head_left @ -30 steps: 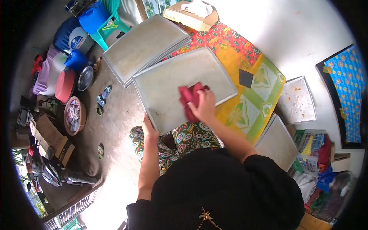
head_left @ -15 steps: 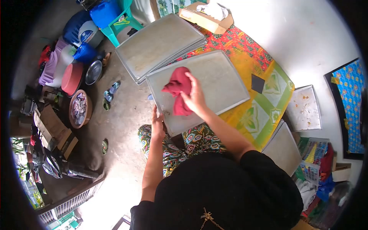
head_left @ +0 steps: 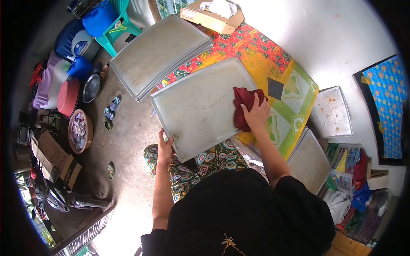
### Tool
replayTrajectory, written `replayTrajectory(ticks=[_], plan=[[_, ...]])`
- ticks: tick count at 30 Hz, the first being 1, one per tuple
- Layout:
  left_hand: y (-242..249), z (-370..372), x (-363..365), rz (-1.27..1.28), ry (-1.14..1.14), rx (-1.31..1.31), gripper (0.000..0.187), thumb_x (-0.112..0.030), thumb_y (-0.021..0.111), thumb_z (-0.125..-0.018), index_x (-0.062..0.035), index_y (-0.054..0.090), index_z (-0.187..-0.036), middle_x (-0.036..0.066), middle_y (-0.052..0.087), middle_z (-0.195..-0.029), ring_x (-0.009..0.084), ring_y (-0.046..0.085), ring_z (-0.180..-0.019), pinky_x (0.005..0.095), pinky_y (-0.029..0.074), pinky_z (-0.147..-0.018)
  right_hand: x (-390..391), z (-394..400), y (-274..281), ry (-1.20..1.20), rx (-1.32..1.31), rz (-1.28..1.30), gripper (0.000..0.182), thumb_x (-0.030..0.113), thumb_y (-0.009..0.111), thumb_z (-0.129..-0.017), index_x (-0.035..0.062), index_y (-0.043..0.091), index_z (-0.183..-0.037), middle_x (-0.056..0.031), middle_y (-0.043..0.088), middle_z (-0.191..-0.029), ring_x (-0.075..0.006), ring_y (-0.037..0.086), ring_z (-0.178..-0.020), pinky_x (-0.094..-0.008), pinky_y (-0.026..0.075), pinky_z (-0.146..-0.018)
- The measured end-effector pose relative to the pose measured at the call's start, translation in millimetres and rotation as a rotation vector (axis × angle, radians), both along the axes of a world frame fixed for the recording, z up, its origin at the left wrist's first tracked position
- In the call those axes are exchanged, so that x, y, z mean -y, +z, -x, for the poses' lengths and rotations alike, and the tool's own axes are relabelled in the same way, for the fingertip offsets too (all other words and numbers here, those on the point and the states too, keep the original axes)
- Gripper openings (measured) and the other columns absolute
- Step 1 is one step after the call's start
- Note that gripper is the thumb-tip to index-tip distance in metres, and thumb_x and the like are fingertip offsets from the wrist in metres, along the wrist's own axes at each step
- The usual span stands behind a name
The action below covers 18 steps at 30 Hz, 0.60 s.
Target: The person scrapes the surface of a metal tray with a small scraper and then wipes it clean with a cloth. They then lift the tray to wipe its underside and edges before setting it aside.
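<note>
A rectangular metal baking tray [head_left: 200, 106] lies tilted across my lap and the table edge. Its left rim is gripped by my left hand [head_left: 165, 147], thumb on top and the other fingers partly hidden. At the tray's right end, my right hand [head_left: 257, 114] presses on a dark red cloth [head_left: 241, 106], fingers bent over it. Part of the cloth hangs over the right rim. Faint streaks and a small brown mark near the left corner show on the tray's surface.
Stacked trays [head_left: 162, 51] stand behind to the left, near a cardboard box [head_left: 213, 19]. A dark square [head_left: 275, 88] lies on the patterned tablecloth [head_left: 294, 94]. At right are a crumb-strewn tray [head_left: 332, 113] and another leaning tray [head_left: 309, 162]. Basins and slippers [head_left: 112, 106] occupy the floor at left.
My right hand has carried the cloth from the tray's left-middle to its right edge. The left hand stays on the left rim. The whole view has shifted slightly.
</note>
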<state>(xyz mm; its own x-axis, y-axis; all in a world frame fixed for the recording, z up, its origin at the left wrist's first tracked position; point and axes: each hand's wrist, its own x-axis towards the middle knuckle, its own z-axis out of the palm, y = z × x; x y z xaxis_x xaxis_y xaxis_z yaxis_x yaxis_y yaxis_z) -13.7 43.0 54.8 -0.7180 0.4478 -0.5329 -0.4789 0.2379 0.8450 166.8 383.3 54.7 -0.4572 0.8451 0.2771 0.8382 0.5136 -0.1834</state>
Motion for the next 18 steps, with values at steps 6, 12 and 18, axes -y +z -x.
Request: replayTrajectory(ticks=[6, 12, 18], plan=[[6.0, 5.1, -1.2, 0.010, -0.026, 0.051, 0.063, -0.011, 0.045, -0.098, -0.0206, 0.012, -0.151, 0.013, 0.065, -0.092, 0.0165, 0.064, -0.063, 0.0303, 0.051, -0.045, -47.2, 62.9, -10.1, 0.120, -0.027, -0.076, 0.085, 0.070, 0.059, -0.077, 0.0176, 0.041, -0.142, -0.0278, 0.038, -0.142, -0.0455, 0.032, -0.134, -0.0652, 0.023, -0.106], [6.0, 3.7, -2.6, -0.004, -0.017, 0.049, 0.062, -0.010, 0.046, -0.098, -0.0207, 0.013, -0.150, 0.014, 0.066, -0.093, 0.0173, 0.065, -0.064, 0.0316, 0.054, -0.047, -87.5, 131.1, -8.3, 0.309, -0.102, -0.179, 0.084, 0.071, 0.063, -0.072, 0.0173, 0.049, -0.136, -0.0228, 0.051, -0.131, -0.0404, 0.042, -0.127, -0.0612, 0.027, -0.104], [6.8, 1.7, -4.3, 0.019, -0.016, 0.035, 0.063, -0.010, 0.049, -0.097, -0.0223, 0.016, -0.150, 0.015, 0.066, -0.093, 0.0194, 0.067, -0.068, 0.0347, 0.057, -0.049, -72.9, 187.4, -5.2, 0.527, -0.190, -0.050, 0.084, 0.070, 0.067, -0.068, 0.0199, 0.051, -0.133, -0.0188, 0.051, -0.132, -0.0360, 0.043, -0.126, -0.0585, 0.028, -0.106]])
